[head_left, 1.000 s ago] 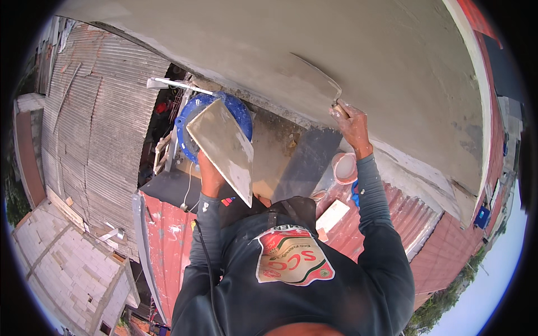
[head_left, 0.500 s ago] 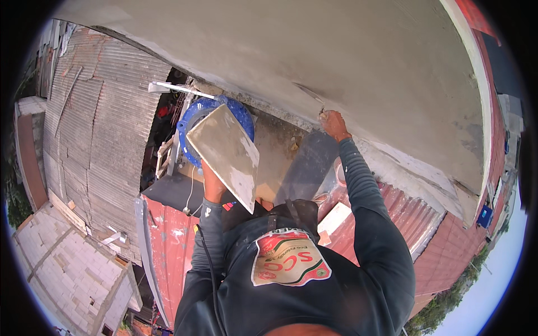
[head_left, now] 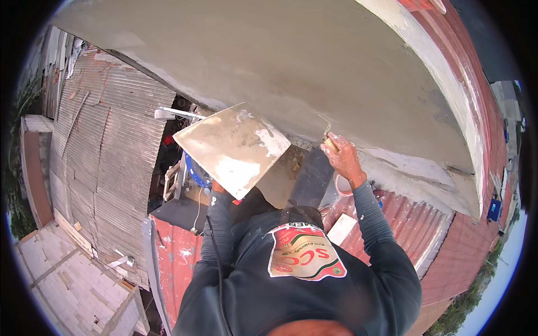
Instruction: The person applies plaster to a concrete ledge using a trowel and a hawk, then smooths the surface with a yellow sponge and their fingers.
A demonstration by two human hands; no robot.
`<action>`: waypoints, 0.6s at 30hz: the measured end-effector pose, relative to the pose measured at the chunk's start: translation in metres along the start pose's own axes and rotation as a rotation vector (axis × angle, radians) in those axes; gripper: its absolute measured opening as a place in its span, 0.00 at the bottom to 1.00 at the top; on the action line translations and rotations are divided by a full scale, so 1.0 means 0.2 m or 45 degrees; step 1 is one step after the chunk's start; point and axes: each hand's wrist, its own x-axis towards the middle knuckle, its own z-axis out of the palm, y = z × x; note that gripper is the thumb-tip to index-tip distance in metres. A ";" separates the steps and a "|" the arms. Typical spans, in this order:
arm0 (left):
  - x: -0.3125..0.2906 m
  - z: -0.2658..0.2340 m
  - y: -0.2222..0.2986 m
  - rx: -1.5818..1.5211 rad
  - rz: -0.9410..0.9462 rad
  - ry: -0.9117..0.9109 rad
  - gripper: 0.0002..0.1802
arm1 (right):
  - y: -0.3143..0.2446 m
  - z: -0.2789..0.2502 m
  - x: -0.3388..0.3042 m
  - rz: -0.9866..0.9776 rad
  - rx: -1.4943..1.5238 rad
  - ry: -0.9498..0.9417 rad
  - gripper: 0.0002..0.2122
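Note:
My left hand (head_left: 217, 187) holds up a square plasterer's hawk (head_left: 232, 140) from beneath. The board is tilted, with grey smears and white patches on its face, and it covers my left fingers. In my right hand (head_left: 344, 159) is a small trowel by its wooden handle (head_left: 331, 145), fingers closed round it. Its thin blade (head_left: 324, 120) is seen nearly edge-on at the lower part of the grey plastered wall (head_left: 269, 61); whether it touches, I cannot tell. Plaster specks dot the right hand.
A blue round tub (head_left: 196, 171) is partly hidden behind the hawk. A pale bucket (head_left: 342, 184) stands by my right forearm, beside a dark grey sheet (head_left: 314, 172). Red corrugated roofing (head_left: 409, 218) lies right; a rusty roof (head_left: 106, 123) spreads left. A black cable (head_left: 215, 257) runs along my left arm.
The hawk has swung up and to the right, its face turned more toward the view, covering most of the blue tub. My right hand and trowel have shifted slightly lower in view.

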 end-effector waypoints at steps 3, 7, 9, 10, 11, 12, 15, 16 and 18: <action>-0.02 -0.02 -0.04 -0.040 -0.009 -0.034 0.23 | -0.03 0.01 -0.14 0.085 -0.219 -0.105 0.19; 0.04 0.01 -0.10 -0.101 -0.027 -0.141 0.23 | 0.09 0.18 -0.26 0.076 -0.320 0.056 0.19; 0.11 0.04 -0.16 -0.149 -0.037 -0.208 0.22 | 0.05 0.24 -0.29 0.060 -0.233 0.119 0.19; 0.14 0.05 -0.18 -0.177 -0.036 -0.236 0.22 | 0.00 0.27 -0.29 0.039 -0.185 0.149 0.19; 0.17 0.06 -0.22 -0.198 -0.046 -0.273 0.22 | -0.05 0.29 -0.29 -0.014 -0.135 0.157 0.19; 0.19 0.05 -0.24 -0.209 -0.036 -0.294 0.22 | -0.10 0.30 -0.30 -0.085 -0.080 0.164 0.19; 0.32 0.11 -0.36 -0.197 -0.008 -0.373 0.22 | -0.22 0.25 -0.35 -0.294 0.088 0.194 0.18; 0.35 0.12 -0.38 -0.148 0.019 -0.380 0.22 | -0.25 0.21 -0.37 -0.365 0.148 0.206 0.18; 0.35 0.09 -0.39 0.037 0.096 -0.292 0.20 | -0.30 0.12 -0.38 -0.389 0.183 0.203 0.17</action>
